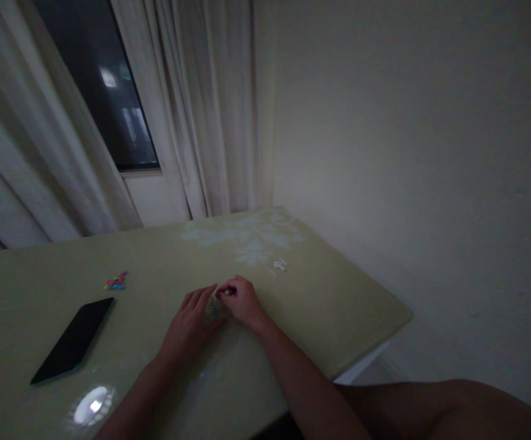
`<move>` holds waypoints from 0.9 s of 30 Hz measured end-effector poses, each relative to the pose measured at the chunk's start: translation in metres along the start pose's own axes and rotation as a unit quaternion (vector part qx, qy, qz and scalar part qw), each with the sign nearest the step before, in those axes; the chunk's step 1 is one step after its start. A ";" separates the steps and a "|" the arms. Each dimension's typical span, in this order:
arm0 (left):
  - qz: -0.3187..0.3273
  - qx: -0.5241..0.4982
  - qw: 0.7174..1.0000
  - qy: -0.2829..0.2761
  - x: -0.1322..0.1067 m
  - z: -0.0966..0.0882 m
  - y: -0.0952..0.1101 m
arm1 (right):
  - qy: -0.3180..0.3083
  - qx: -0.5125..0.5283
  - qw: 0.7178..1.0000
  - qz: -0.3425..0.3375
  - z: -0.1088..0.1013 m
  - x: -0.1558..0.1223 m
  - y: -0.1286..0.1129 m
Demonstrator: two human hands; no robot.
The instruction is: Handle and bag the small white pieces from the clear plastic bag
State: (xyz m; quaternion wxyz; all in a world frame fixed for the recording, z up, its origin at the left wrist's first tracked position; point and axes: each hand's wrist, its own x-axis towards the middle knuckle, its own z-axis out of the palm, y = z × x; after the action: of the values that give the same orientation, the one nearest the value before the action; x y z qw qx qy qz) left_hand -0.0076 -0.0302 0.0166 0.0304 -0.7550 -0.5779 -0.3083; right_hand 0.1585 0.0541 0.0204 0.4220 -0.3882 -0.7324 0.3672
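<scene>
My left hand [192, 318] rests on the tabletop with its fingers and thumb curved around a small, clear, see-through object [214, 309]. What kind of object it is cannot be made out in the dim light. Close beside it, my right hand [243, 300] is closed in a pinch. A tiny dark reddish piece [220, 294] shows at its fingertips, just above the clear object. The fingers partly hide both things.
Small colourful pieces [117, 282] lie in a pile at the left, behind a dark tablet [73, 341]. Small white pieces [280, 264] lie beyond my right hand. Light glares off the glossy table [338, 305] at the lower left. A wall [407, 183] borders the right side.
</scene>
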 end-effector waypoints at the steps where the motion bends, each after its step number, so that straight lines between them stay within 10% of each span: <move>1: 0.016 0.007 1.000 0.006 0.000 0.000 0.000 | 0.003 -0.028 1.000 -0.003 -0.001 -0.001 -0.002; 27: 0.003 -0.037 0.999 -0.004 0.001 0.000 0.001 | -0.028 -0.198 0.980 -0.007 -0.006 -0.009 -0.015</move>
State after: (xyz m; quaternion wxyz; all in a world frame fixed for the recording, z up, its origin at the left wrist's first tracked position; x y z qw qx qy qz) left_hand -0.0067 -0.0298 0.0175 0.0005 -0.7584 -0.5641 -0.3264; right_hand 0.1627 0.0410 0.0327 0.3187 -0.4482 -0.8050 0.2227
